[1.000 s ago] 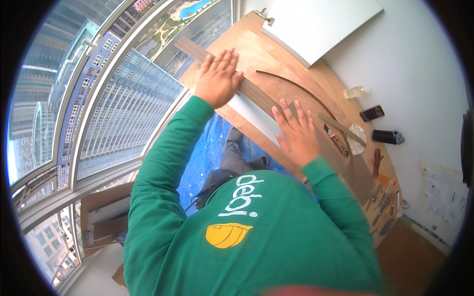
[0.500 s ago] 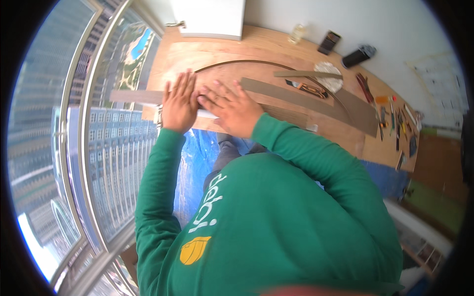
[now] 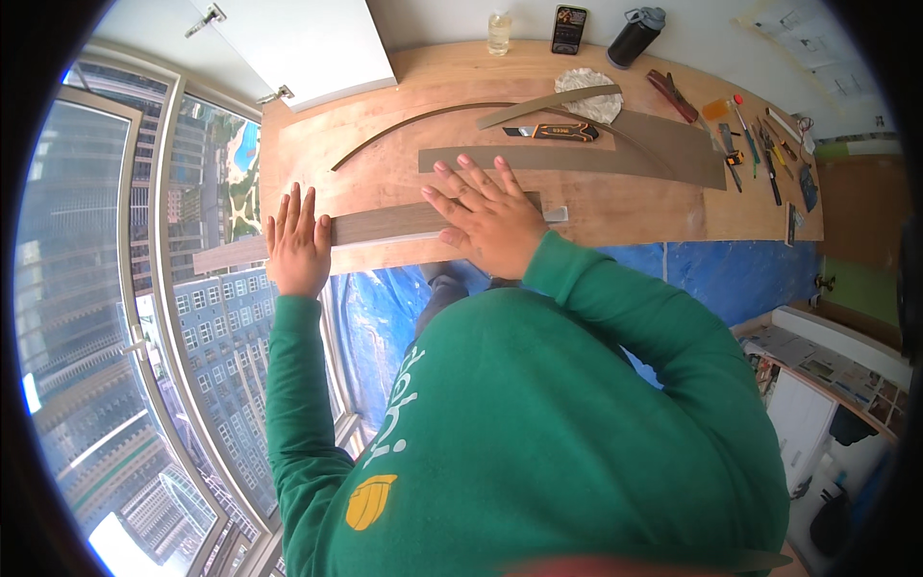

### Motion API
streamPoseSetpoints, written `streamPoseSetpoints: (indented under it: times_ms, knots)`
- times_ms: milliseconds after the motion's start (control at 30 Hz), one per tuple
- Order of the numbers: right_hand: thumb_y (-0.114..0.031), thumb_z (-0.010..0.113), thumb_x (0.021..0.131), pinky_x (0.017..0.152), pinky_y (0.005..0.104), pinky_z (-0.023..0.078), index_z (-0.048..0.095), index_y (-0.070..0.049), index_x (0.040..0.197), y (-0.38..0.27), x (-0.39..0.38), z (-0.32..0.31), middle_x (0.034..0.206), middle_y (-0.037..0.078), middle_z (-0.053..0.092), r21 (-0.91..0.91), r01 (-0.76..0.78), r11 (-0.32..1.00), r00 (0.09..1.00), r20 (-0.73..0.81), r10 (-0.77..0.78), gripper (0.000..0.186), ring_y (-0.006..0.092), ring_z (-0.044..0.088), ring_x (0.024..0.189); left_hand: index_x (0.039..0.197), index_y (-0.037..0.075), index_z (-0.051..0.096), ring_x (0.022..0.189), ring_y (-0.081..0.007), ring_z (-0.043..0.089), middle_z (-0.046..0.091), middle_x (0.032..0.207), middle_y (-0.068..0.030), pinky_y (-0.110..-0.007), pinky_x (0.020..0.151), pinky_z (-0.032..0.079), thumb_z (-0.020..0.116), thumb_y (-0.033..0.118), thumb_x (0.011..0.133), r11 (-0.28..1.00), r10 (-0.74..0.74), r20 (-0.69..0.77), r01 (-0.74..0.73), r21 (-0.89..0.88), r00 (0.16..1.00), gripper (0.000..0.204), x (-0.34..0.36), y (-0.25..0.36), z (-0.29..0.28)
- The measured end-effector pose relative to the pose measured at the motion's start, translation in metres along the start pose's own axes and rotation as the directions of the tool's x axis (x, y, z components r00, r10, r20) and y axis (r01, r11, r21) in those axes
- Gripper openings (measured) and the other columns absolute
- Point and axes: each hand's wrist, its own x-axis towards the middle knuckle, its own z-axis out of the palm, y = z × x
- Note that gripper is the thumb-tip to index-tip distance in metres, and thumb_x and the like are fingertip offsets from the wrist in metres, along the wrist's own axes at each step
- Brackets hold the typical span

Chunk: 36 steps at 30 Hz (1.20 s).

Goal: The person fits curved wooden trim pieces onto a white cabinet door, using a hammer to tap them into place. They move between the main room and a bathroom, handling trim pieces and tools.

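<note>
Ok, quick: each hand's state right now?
Left hand: open, laid flat on the brown strip, gripping nothing.
Right hand: open, spread over the same strip, gripping nothing.

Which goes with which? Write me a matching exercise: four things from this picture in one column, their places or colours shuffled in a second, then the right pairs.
Column one
1. left hand
2. right hand
3. utility knife
4. black bottle

Column two
A. orange and black
B. over the right part of the wood-grain strip
C. by the wall, right of the phone
D. across the wood-grain strip, nearer the windows

Pairs: 1-D, 2-B, 3-A, 4-C
</note>
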Motion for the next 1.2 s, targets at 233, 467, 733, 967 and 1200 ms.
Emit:
streamPoseSetpoints:
  times_ms: [233, 467, 733, 967, 1200]
  knots:
    - [-0.042, 0.044, 0.107, 0.122, 0.0613, 0.018, 0.04, -0.014, 0.156, 0.038, -0.037, -0.014, 0.161, 0.016, 0.037, 0.145, -0.174, 0.974, 0.973, -0.127, 0.192, 0.056, 0.0363, 0.029, 0.152, 0.152, 0.015, 0.049, 0.152, -0.025, 0.031, 0.041, 0.162, -0.0064, -0.053, 0.126, 0.011, 0.041, 0.04, 0.108, 0.996, 0.084, 0.074, -0.084, 0.001, 0.994, 0.051, 0.002, 0.005, -0.005]
    - [-0.026, 0.062, 0.102, 0.113, 0.0404, 0.041, 0.056, -0.002, 0.141, 0.076, -0.1, -0.006, 0.142, 0.017, 0.057, 0.776, -0.369, 0.511, 0.817, 0.009, 0.576, 0.046, 0.0299, 0.05, 0.136, 0.142, 0.009, 0.057, 0.143, -0.0288, 0.043, 0.056, 0.147, -0.0103, -0.053, 0.123, 0.019, 0.061, 0.05, 0.096, 0.848, 0.48, 0.047, -0.45, -0.281, 0.876, 0.062, 0.028, 0.16, -0.019]
    - [-0.026, 0.071, 0.098, 0.1, 0.0363, 0.051, 0.061, -0.001, 0.13, 0.06, -0.115, 0.011, 0.12, 0.013, 0.068, 0.935, -0.328, 0.138, 0.781, 0.185, 0.597, 0.043, 0.0206, 0.064, 0.112, 0.095, 0.002, 0.074, 0.068, -0.0238, 0.068, 0.071, 0.075, -0.0131, -0.038, 0.07, 0.052, 0.078, 0.037, 0.083, 0.786, 0.382, 0.511, 0.021, -0.618, 0.77, 0.037, 0.066, 0.226, -0.02]
    - [-0.029, 0.071, 0.097, 0.095, 0.0363, 0.053, 0.062, -0.003, 0.128, 0.058, -0.119, 0.02, 0.116, 0.012, 0.069, 0.944, -0.305, 0.125, 0.773, 0.169, 0.612, 0.041, 0.0208, 0.065, 0.109, 0.084, -0.001, 0.073, 0.063, -0.011, 0.057, 0.064, 0.068, -0.0047, -0.03, 0.059, 0.046, 0.078, 0.027, 0.079, 0.7, 0.373, 0.616, 0.225, -0.678, 0.694, 0.029, 0.073, 0.241, -0.014]
    - [-0.029, 0.07, 0.097, 0.091, 0.0356, 0.054, 0.062, -0.004, 0.126, 0.061, -0.12, 0.029, 0.114, 0.013, 0.069, 0.951, -0.278, 0.132, 0.788, 0.148, 0.597, 0.039, 0.0216, 0.066, 0.105, 0.08, 0.0, 0.072, 0.063, -0.0102, 0.055, 0.063, 0.067, -0.0024, -0.03, 0.058, 0.045, 0.078, 0.025, 0.078, 0.688, 0.353, 0.635, 0.269, -0.674, 0.687, 0.026, 0.074, 0.243, -0.008]
